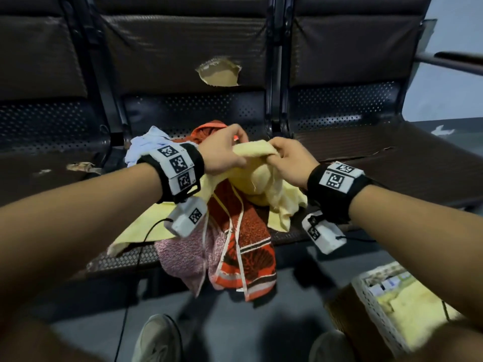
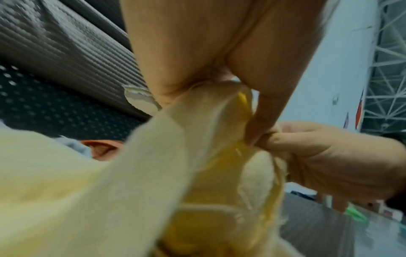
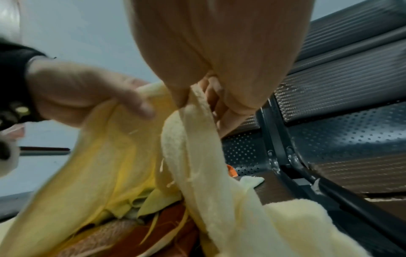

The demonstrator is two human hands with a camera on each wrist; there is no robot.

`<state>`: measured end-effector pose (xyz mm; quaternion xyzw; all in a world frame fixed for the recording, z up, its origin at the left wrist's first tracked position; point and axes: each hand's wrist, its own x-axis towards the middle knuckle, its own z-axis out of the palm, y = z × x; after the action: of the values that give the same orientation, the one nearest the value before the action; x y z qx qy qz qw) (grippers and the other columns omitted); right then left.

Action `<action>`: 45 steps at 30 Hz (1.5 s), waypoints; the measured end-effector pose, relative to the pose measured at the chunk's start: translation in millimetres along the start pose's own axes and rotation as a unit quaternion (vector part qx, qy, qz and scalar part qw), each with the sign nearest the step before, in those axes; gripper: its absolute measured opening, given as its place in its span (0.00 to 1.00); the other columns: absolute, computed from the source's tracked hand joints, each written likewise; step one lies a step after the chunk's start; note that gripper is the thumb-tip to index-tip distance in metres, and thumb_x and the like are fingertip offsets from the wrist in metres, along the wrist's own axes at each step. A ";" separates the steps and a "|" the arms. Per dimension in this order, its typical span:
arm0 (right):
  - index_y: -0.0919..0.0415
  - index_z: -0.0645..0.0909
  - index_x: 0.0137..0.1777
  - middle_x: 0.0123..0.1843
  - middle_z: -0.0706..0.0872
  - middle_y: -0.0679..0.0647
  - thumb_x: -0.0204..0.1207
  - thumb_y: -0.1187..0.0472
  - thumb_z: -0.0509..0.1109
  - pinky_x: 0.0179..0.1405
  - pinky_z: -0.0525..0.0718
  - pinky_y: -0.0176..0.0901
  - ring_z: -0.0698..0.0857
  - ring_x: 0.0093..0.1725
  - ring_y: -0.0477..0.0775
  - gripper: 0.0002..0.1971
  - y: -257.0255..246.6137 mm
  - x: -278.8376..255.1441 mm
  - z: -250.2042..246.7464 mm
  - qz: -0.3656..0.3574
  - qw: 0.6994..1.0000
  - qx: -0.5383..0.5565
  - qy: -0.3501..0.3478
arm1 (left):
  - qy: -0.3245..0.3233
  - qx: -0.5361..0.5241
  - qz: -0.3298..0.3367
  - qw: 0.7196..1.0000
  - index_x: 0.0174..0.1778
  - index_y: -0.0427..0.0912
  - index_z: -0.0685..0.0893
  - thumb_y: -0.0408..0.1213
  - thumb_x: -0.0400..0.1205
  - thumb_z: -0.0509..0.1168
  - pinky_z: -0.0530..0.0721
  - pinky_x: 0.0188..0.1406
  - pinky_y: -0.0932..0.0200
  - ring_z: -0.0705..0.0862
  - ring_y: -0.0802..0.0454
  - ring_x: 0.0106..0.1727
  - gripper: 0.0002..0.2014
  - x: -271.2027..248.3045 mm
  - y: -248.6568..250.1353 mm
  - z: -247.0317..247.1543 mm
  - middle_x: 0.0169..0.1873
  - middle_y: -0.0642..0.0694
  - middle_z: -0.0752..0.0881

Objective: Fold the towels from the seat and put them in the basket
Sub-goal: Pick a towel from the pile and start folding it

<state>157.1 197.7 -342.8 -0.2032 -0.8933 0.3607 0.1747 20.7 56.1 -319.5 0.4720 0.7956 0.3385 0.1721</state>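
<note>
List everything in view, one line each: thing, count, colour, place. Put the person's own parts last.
yellow towel: one, pale yellow, lifted over the pile, held by both hands
red patterned towel: one, red-orange, draped over the seat's front edge
pink towel: one, pink, hanging left of the red one
light blue cloth: one, at the pile's back left
seats: a row, dark brown; the middle backrest is torn
basket: one, white, on the floor lower right, yellow cloth inside
left hand: grips the yellow towel
right hand: pinches the same towel
</note>
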 end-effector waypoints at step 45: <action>0.65 0.86 0.46 0.45 0.91 0.56 0.80 0.39 0.70 0.50 0.87 0.51 0.88 0.44 0.56 0.25 -54.5 -6.0 60.5 0.020 0.994 -0.023 -0.101 | 0.182 -0.518 -0.045 0.835 0.62 0.40 0.86 0.32 0.90 0.57 0.88 0.33 0.63 0.89 0.53 0.37 0.13 -28.4 35.5 -64.1 0.45 0.40 0.89</action>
<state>121.5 124.3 -345.9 -0.1875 -0.9101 0.3624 0.0720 19.2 18.8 -250.3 0.2071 0.5415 0.7727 0.2586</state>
